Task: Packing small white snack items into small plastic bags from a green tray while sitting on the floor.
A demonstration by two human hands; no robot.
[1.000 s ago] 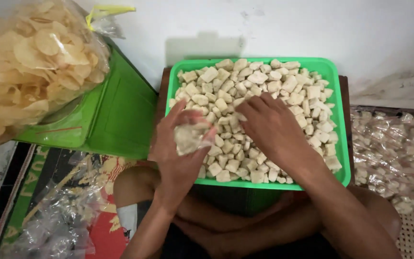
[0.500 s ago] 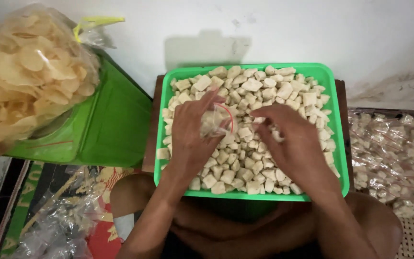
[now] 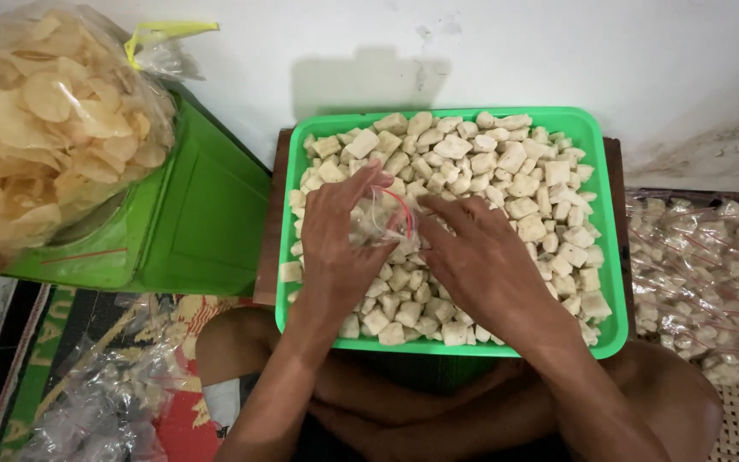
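Observation:
A green plastic tray (image 3: 602,218) rests over my crossed legs, heaped with pale beige cubes (image 3: 506,175) of food. My left hand (image 3: 335,248) holds a small clear plastic bag (image 3: 382,218) with a red strip along its mouth, just above the cubes. My right hand (image 3: 481,265) lies on the cubes beside it, its fingertips at the bag's mouth. Whether those fingers pinch a cube is hidden.
A large clear bag of round pale crackers (image 3: 49,137) sits on a green tin box (image 3: 194,222) at the left. Several filled small bags (image 3: 703,274) lie on a woven mat at the right. Empty clear bags (image 3: 100,402) lie by my left knee. A white wall stands behind.
My left hand has carried the small bag from the tray's near left edge out over the cubes. My right hand swung out to the right, then came back to the bag's mouth.

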